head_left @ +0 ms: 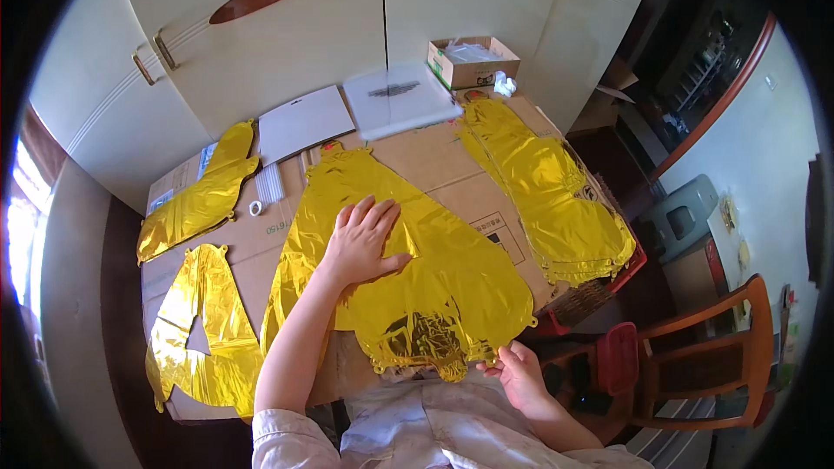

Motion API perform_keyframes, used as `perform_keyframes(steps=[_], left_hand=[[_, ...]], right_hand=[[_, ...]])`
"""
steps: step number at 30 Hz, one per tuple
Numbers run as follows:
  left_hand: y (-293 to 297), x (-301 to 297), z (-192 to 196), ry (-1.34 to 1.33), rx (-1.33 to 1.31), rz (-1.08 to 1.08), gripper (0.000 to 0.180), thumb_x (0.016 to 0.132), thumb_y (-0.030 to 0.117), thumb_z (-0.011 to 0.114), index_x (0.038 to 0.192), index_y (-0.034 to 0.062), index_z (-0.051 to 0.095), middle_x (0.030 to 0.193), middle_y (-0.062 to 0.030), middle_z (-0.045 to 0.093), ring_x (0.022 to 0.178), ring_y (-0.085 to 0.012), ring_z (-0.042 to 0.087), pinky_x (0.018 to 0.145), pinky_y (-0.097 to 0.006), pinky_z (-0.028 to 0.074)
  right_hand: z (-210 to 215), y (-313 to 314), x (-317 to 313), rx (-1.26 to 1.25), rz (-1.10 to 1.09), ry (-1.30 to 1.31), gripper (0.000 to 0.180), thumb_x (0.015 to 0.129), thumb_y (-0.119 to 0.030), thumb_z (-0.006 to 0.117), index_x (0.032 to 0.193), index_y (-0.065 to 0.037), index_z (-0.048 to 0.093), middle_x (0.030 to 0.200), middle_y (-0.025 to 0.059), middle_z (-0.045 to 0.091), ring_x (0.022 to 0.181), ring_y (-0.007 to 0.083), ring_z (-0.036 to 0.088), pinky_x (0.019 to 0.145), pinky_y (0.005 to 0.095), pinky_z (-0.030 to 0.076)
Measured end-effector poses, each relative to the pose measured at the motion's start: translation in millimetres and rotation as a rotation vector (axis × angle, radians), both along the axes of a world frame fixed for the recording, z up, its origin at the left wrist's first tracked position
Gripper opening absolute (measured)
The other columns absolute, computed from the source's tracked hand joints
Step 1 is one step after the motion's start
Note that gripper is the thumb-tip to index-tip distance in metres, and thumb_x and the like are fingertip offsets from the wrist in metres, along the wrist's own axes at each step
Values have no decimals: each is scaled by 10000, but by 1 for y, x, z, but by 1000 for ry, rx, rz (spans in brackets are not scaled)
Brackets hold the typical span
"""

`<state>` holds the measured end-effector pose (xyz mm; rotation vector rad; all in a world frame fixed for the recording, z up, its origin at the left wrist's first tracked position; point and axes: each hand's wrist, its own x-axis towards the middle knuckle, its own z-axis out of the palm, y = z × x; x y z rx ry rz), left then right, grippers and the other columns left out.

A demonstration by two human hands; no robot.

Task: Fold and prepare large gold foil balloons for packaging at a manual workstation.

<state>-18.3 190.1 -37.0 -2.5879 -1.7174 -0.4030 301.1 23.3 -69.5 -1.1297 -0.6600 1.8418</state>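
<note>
A large gold foil balloon point(443, 234), uninflated and flat, lies across the middle of the table. My left hand point(360, 243) rests on it with the fingers spread. At the balloon's near right edge, my right hand point(519, 373) pinches the foil rim between thumb and fingers. The near part of this balloon is crumpled and hangs close to my body. To the left lies a gold A-shaped foil balloon point(233, 330), with another folded gold foil balloon point(187, 217) behind it. More flat gold foil point(539, 182) lies along the right side.
Cardboard point(434, 152) covers the table. At the back stand a carton point(466, 74), a white board point(304, 124) and a clear plastic sheet point(400, 102). White straws point(269, 184) and a small white roll point(255, 208) lie left. A wooden chair point(695, 352) and red basket point(618, 356) are right.
</note>
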Motion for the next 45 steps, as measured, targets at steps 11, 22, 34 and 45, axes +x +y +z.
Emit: perform_keyframes(steps=[11,22,34,45], left_hand=[[0,0,-1,1,27,-2,845,765,596,611,1408,73,447,1428,-80,448,1346,-318,367,1123,-488,264],[0,0,-3,-8,46,-6,836,775,614,605,1404,84,457,1427,-71,453,1348,-315,370,1122,-488,271],[-1,-2,-5,1,43,8,846,790,635,590,1412,80,448,1440,-79,445,1361,-322,357,1129,-487,258],[0,-1,-3,-3,57,-9,857,804,663,560,1415,74,441,1432,-87,446,1356,-325,359,1127,-488,261]], right_hand=[[20,10,-34,583,-7,-284,399,882,-23,678,1206,2,445,1146,118,568,1015,187,608,774,301,549],[15,12,-55,954,73,-875,430,902,-38,555,1318,31,467,1235,222,556,1093,380,563,938,440,440],[24,16,-70,1543,415,-1249,328,898,-148,587,1214,-95,652,1218,63,659,1207,228,581,1088,429,373],[38,51,-40,1415,417,-889,441,872,-169,661,1299,-93,585,1350,76,575,1294,249,512,1099,471,356]])
